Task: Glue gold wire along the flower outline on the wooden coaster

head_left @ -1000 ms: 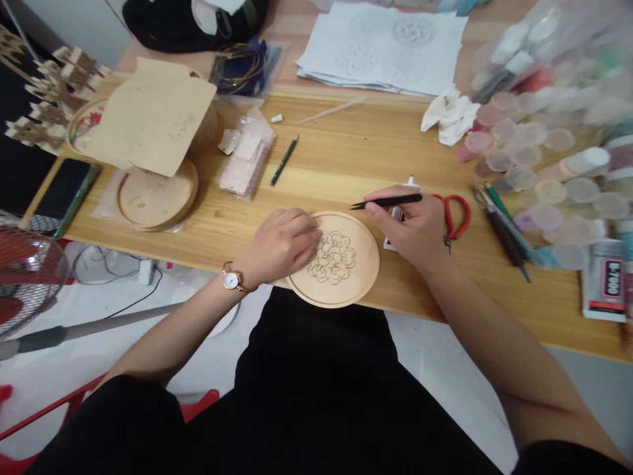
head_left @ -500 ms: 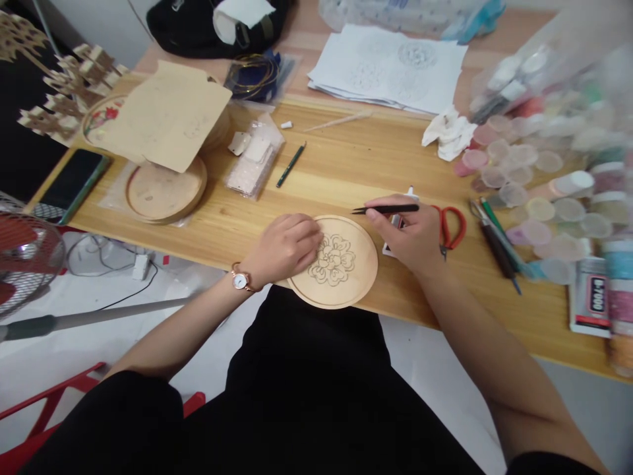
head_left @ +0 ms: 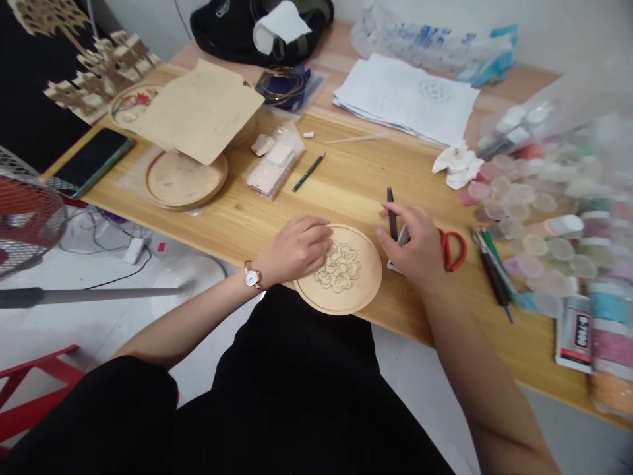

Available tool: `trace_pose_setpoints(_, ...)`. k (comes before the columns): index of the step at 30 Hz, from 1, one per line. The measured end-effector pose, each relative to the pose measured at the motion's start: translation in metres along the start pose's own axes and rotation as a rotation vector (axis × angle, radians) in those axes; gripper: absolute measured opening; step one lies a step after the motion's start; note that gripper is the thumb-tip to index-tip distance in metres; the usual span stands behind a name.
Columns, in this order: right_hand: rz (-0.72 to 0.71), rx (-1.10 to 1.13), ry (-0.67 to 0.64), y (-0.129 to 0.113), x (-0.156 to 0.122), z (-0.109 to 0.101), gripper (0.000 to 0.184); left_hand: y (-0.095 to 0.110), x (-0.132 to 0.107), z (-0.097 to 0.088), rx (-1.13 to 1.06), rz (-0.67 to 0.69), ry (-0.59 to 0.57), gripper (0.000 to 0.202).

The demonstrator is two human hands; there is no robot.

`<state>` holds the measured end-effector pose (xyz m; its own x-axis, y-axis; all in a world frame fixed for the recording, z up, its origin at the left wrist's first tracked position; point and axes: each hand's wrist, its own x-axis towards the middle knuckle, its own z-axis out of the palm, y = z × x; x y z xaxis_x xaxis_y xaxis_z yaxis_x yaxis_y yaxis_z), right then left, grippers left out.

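Note:
A round wooden plate [head_left: 368, 280] with a raised rim and a flower outline drawn on it lies at the table's front edge, partly over my lap. My left hand [head_left: 297, 251], fingers bent, grips its left side. To the right, my right hand [head_left: 418, 247] has thumb and index finger around black tweezers [head_left: 391, 208], whose visible end points away from me. How firmly the fingers close on them is hard to see. Beneath that hand lies a white object, mostly hidden. Red-handled pliers [head_left: 453, 251] rest just right of the hand.
A green pencil [head_left: 309, 173] and a bag of pale pieces [head_left: 277, 161] lie beyond the plate. Stacked wooden plates [head_left: 182, 188], cardboard [head_left: 202, 109] and a phone [head_left: 93, 161] are left. Small pots [head_left: 534, 244], tools [head_left: 494, 277] and a glue tube [head_left: 576, 336] crowd the right.
The tweezers have swung from pointing left over the plate's rim to pointing away from me, as my right hand turned. My left hand stays on the plate. The view has shifted.

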<state>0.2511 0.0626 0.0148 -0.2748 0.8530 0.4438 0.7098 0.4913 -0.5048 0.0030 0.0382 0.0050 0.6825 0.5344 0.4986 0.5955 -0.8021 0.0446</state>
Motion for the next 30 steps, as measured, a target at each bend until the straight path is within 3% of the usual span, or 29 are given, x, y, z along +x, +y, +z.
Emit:
trace_pose_setpoints(10, -0.062, -0.188, -0.047, 0.007, -0.002, 0.007, 0.028, 0.003, 0.003, -0.003, 0.020, -0.013, -0.030, 0.022)
trace_pose_setpoints(20, 0.024, -0.334, -0.145, 0.001, -0.001, 0.006, 0.031, 0.006, 0.001, -0.006, 0.032, -0.037, -0.035, 0.026)
trace_pose_setpoints(25, 0.107, -0.409, -0.211, -0.017, 0.001, -0.001, 0.028, 0.006, 0.002, -0.008, 0.028, -0.003, 0.024, 0.024)
trace_pose_setpoints(30, 0.207, -0.499, -0.315, -0.054, -0.008, -0.010, 0.022, 0.003, 0.003, -0.008, 0.017, 0.039, 0.067, 0.023)
